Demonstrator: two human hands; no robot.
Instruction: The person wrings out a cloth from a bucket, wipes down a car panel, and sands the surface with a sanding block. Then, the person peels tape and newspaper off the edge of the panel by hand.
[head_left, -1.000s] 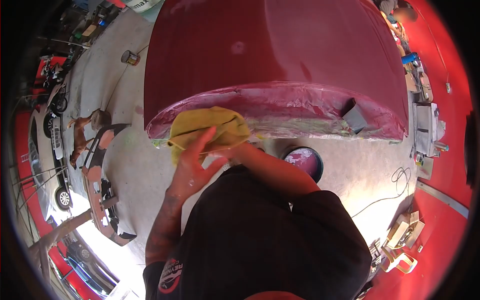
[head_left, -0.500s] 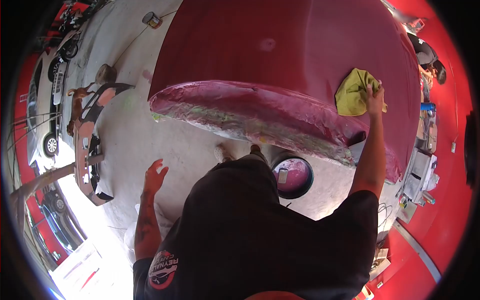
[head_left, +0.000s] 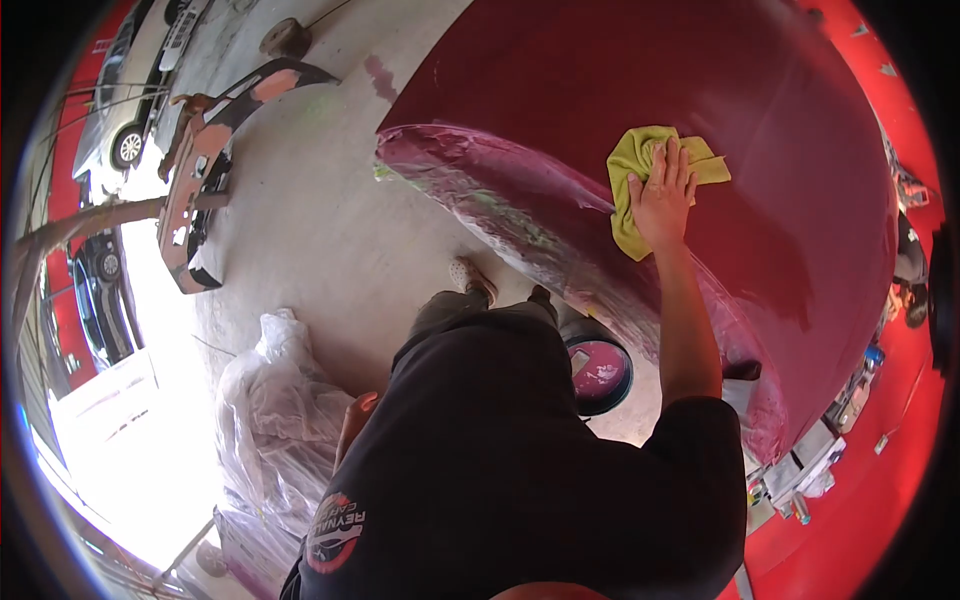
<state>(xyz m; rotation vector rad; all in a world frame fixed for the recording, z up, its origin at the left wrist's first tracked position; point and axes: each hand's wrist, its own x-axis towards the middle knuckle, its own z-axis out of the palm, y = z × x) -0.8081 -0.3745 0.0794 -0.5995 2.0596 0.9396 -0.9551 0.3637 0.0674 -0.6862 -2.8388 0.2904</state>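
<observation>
My right hand lies flat on a yellow-green cloth, fingers spread, pressing it against a dark red car panel. Right of the cloth, a darker patch that looks wet runs over the panel. Crumpled masking film, smeared pink and green, covers the panel's near edge. My left hand hangs low beside my body, mostly hidden by my shirt, so its fingers cannot be made out. On the floor beneath the edge is a black bucket with pink liquid and a pale block in it.
A removed bumper with patches of filler rests on the left, near a wooden post. Clear plastic sheeting is heaped behind my left side. Parked cars stand far left. At the right edge is another person, near a cluttered bench.
My right hand has moved left with the cloth, from gripping it bunched to lying flat on it. My left hand has dropped back beside my body. The view has turned.
</observation>
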